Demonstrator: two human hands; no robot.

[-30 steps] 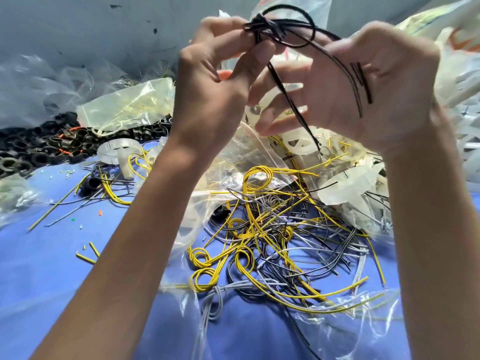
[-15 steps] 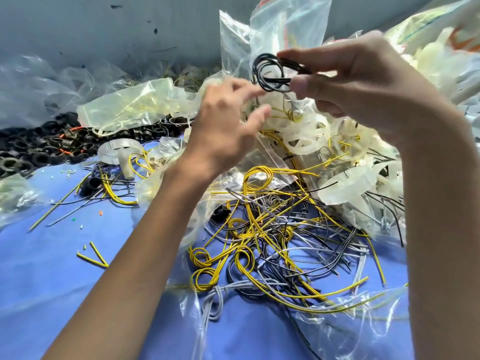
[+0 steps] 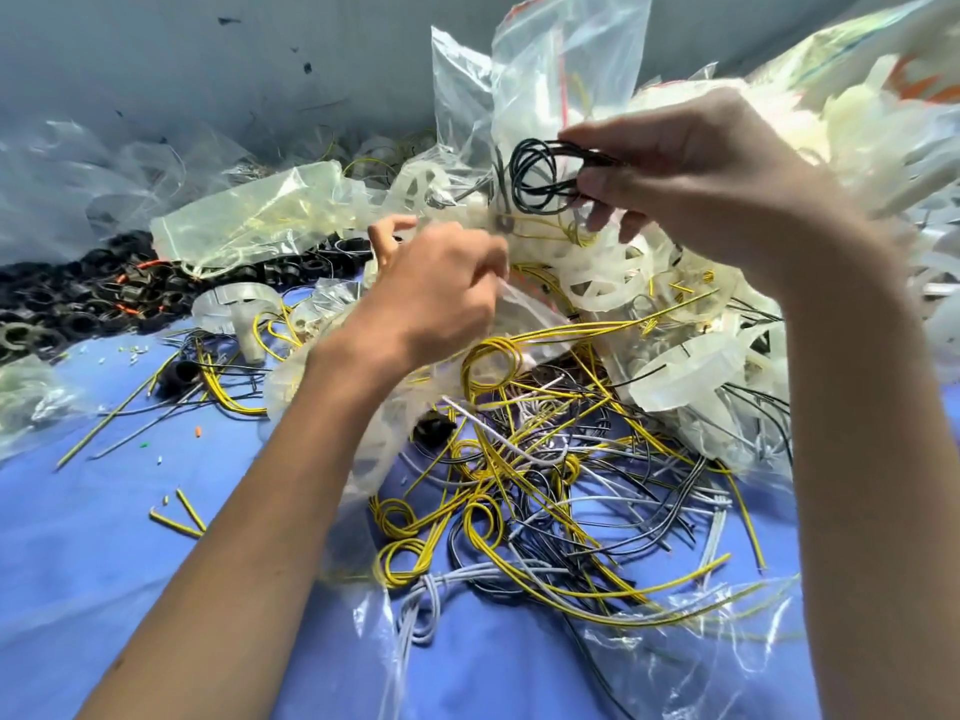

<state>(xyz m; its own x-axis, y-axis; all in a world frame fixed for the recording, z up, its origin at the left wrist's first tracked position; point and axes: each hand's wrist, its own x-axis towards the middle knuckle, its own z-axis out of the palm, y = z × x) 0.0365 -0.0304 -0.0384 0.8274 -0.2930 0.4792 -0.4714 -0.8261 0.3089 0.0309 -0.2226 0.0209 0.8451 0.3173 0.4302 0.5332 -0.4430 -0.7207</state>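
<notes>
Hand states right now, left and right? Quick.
Left hand: fingers curled at a clear plastic bag; blurred, grip cannot be told.
Right hand: closed, pinching the black wire coil.

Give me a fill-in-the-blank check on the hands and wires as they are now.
The wire coil pinched by the right hand is ____ in colour.
The left hand is ____ the coil, nearer the cloth.
The cloth under the loose wires is ____.
Missing words: black; below; blue.
</notes>
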